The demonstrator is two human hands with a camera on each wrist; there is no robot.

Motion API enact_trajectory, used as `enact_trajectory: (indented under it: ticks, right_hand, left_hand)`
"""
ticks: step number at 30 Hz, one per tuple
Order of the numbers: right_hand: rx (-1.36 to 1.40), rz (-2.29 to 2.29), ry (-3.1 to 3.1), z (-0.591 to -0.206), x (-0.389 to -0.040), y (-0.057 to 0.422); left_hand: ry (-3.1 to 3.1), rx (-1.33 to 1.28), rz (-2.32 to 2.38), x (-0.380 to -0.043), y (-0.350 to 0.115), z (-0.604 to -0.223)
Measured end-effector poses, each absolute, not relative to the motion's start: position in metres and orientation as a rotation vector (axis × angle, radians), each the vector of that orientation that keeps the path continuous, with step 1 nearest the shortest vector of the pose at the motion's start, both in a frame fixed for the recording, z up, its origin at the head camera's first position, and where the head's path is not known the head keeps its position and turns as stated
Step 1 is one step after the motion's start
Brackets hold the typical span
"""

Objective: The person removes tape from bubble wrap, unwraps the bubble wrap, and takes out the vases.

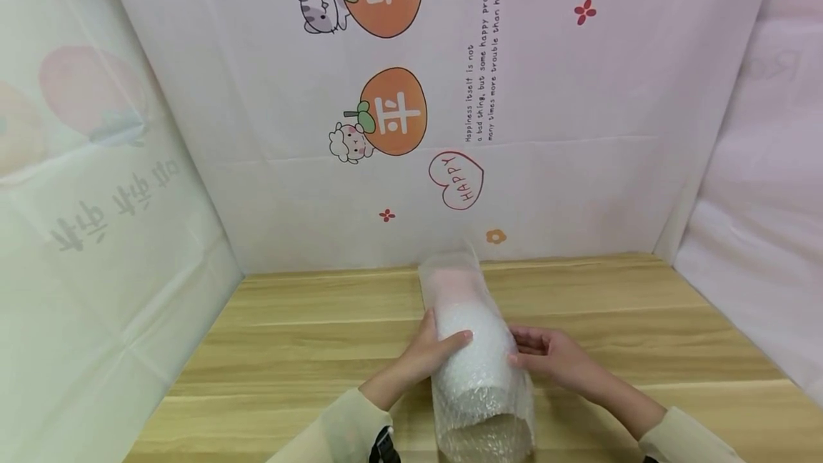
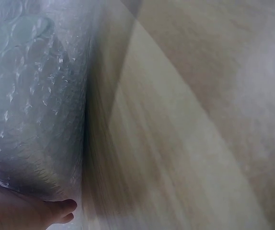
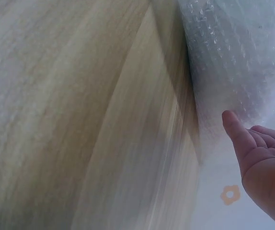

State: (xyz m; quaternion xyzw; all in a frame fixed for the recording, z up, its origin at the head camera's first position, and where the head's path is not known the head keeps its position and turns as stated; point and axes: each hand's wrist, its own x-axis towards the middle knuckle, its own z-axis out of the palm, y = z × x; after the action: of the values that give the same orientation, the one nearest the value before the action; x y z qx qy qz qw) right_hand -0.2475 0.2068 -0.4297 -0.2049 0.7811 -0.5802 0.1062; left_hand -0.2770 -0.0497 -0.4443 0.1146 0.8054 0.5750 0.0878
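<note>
A roll of clear bubble wrap (image 1: 479,356) lies lengthwise on the wooden table, its hollow end toward me and a flatter, looser end reaching the back wall. Something pale pink shows faintly through the far part. My left hand (image 1: 427,352) grips the roll from the left, thumb laid over the top; its other fingers are mostly hidden by the wrap. On the right side my right hand (image 1: 559,359) holds the wrap with bent fingers and thumb at its side. The right wrist view shows that thumb (image 3: 235,132) against the bubbled surface.
The wood-grain table (image 1: 308,349) runs back to a white printed cloth (image 1: 546,184) with cartoon fruit and lettering. More cloth hangs at the left (image 1: 83,270) and at the right (image 1: 765,220), closing in both sides.
</note>
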Motion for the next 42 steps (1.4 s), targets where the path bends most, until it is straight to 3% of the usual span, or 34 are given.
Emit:
enact_trajectory:
  ticks: [42]
  right_hand:
    - [-0.591, -1.750, 2.509, -0.4378, -0.2470, 0.2055]
  left_hand:
    - [2.413, 0.314, 1.678, -0.2755, -0.0495, -0.4452]
